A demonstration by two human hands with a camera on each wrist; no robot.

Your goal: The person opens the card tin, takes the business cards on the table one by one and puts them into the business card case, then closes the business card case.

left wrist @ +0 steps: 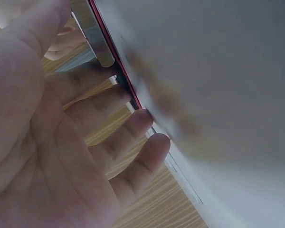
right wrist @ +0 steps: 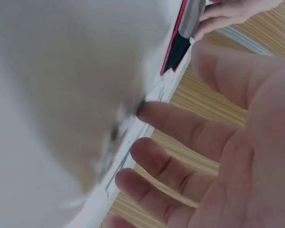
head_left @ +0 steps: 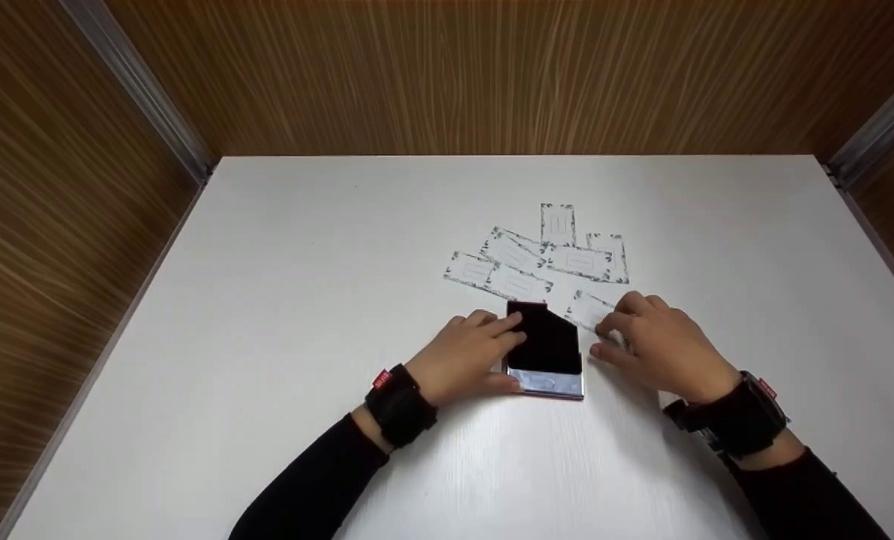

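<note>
A flat black case [head_left: 544,341] with a silver band and red edges lies on the white table. My left hand [head_left: 471,358] rests on its left side, fingers spread over the black surface and thumb at the silver band. In the left wrist view the fingers of the left hand [left wrist: 80,118] are extended along its red edge [left wrist: 126,71]. To the right of the case, my right hand [head_left: 661,345] touches a white card with a leafy border [head_left: 588,309], partly hidden under the fingers. The right wrist view shows the right hand [right wrist: 204,142] with fingertips at the blurred card.
Several white cards [head_left: 578,261] with dark leafy borders lie overlapping beyond the case, one standing out at the top [head_left: 558,223]. The white table [head_left: 304,300] meets wood-grain panels [head_left: 454,75] at the back and sides.
</note>
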